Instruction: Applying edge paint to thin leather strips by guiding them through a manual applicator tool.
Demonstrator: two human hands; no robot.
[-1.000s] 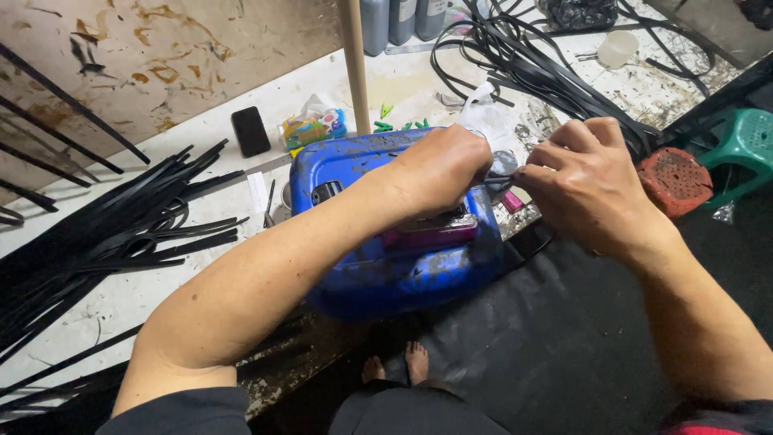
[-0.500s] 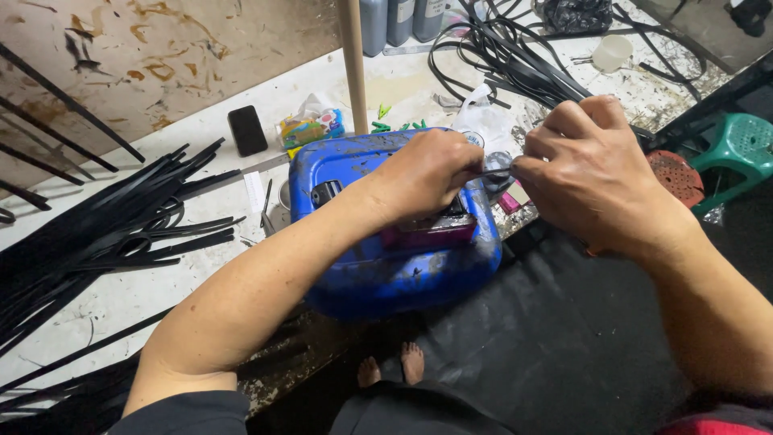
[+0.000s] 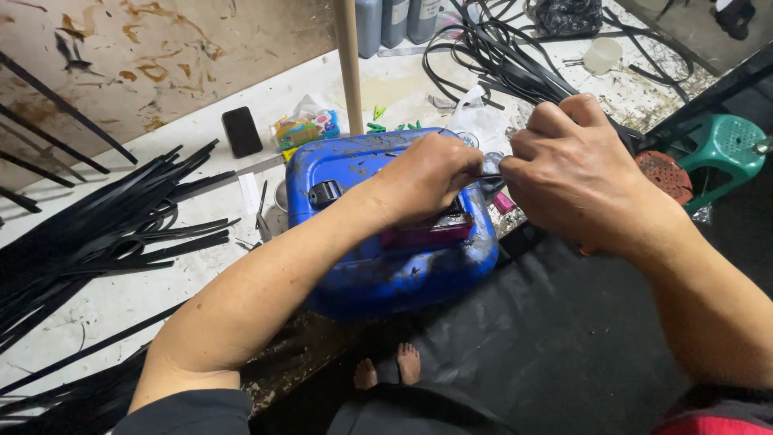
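A heap of flat black strips (image 3: 97, 234) fans across the left of the frame on a stained white floor (image 3: 121, 298), with a dark phone (image 3: 241, 131) and a bright snack packet (image 3: 306, 129) lying just beyond them. At centre, a scuffed blue plastic jerrycan (image 3: 386, 242) lies on its side and serves as a worktop, a magenta block (image 3: 427, 234) resting on top. The left hand (image 3: 427, 177) is closed over the can's upper face, fingers curled around the near end of a thin dark strip piece (image 3: 489, 176). The right hand (image 3: 576, 173), right of centre, is also closed and pinches the same piece from the other side, the two sets of knuckles nearly touching. Tangled black cords (image 3: 499, 56) fill the top of the frame, a green stool (image 3: 725, 153) stands at the far right, and bare toes (image 3: 386, 370) show at the bottom edge. The grip looks small and tight, so the piece could slip free and drop among the clutter, and the rounded can could rock under pressure.
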